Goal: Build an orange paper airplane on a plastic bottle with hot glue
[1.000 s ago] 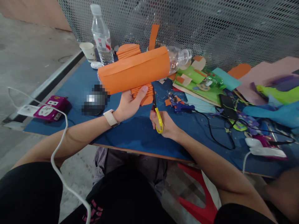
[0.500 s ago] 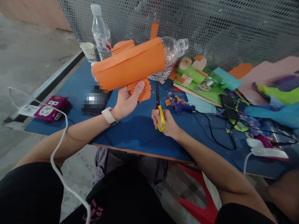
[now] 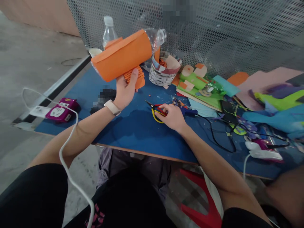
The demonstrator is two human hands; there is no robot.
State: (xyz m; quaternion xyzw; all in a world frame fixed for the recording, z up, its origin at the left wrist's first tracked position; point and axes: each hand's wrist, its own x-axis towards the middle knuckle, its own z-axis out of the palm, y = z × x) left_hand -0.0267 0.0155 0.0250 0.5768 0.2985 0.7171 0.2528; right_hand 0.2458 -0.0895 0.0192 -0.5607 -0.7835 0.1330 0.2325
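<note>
Raised over the left half of the table, my left hand (image 3: 125,90) grips a plastic bottle wrapped in orange paper (image 3: 123,58). The bottle lies tilted, its clear neck pointing up to the right. Pleated orange paper (image 3: 137,77) sticks out under it, pinched by my thumb. Low over the table, my right hand (image 3: 172,117) is closed on scissors (image 3: 155,110) with red and yellow handles. Their dark blades point to the upper left. Behind them stands a woven paper basket (image 3: 161,76) with orange scraps inside.
A clear bottle (image 3: 109,31) and a paper cup (image 3: 95,52) stand behind the wrapped bottle. Purple power sockets (image 3: 63,109) sit at the left. On the right are green paper pieces (image 3: 201,91), a blue glue gun (image 3: 188,111) and black cables. A white cable crosses my left arm.
The wrapped bottle has moved left with my left hand, uncovering the basket. The scissors have turned from pointing away to pointing left, and my right hand has lowered onto the table side.
</note>
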